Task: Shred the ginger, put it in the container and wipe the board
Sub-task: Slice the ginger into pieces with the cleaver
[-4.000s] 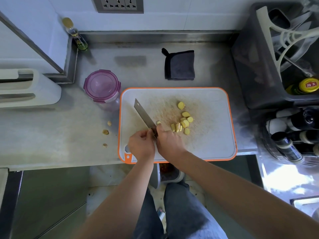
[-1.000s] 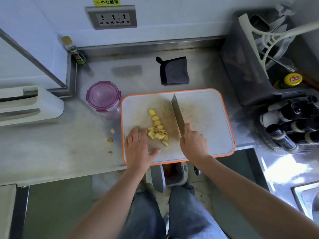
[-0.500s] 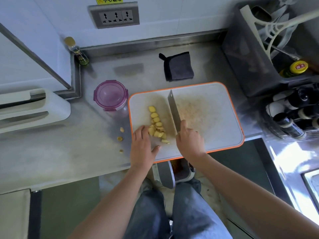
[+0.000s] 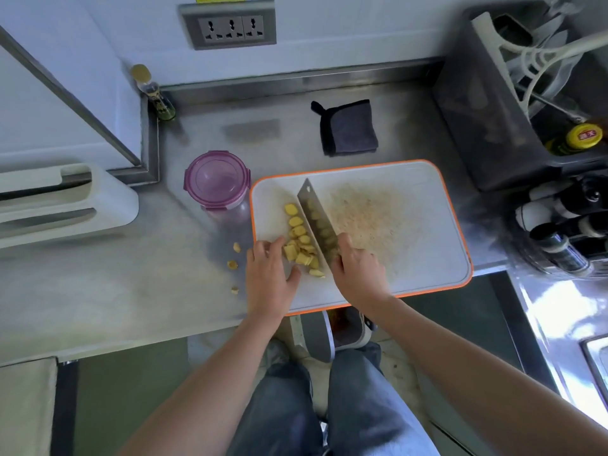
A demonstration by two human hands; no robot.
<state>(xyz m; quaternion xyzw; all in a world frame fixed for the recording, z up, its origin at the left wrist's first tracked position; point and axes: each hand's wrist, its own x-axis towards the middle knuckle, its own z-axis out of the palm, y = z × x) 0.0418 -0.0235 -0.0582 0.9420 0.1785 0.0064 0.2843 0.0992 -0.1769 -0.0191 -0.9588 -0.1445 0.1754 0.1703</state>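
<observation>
On our dull, scratched steel counter [image 4: 115,291] lies a white, round-cornered plastic board [image 4: 411,258] with an orange rim, its middle stained brown. We see pale yellow ginger [image 4: 301,240] slices lined along the left face of the knife [image 4: 317,218], whose flat rectangular blade runs from our right hand [image 4: 358,271], curled round the handle, away and slightly leftward; our left hand [image 4: 268,278] rests flat with fingers loosely spread, fingertips touching the pile's near end. Just left stands a round purple-lidded container [image 4: 215,185]; a folded dark cloth [image 4: 348,128] lies beyond.
</observation>
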